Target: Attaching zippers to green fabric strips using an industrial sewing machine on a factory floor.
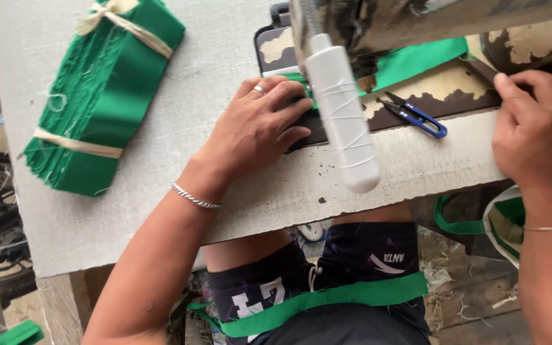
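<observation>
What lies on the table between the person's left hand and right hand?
In the head view, between the left hand and right hand lie small blue-handled thread snips; a white cylinder wound with thread stands in front.

Hands: two are showing, a left hand [257, 131] and a right hand [535, 131], both lying on the table [180, 160].
Bundles of green strips: one bundle [100, 96] is sitting tied on the table.
Ties around it: two are holding it.
Thread snips: one blue-handled pair [416, 115] is lying there.
White thread spools: one spool [343, 121] is standing up front.
Loose green strips: one strip [327, 300] is lying across the lap, one strip [410, 64] is running under the machine.
Rings: one ring [260, 90] is showing.
Bracelets: one bracelet [194, 198] is circling the left wrist.
</observation>
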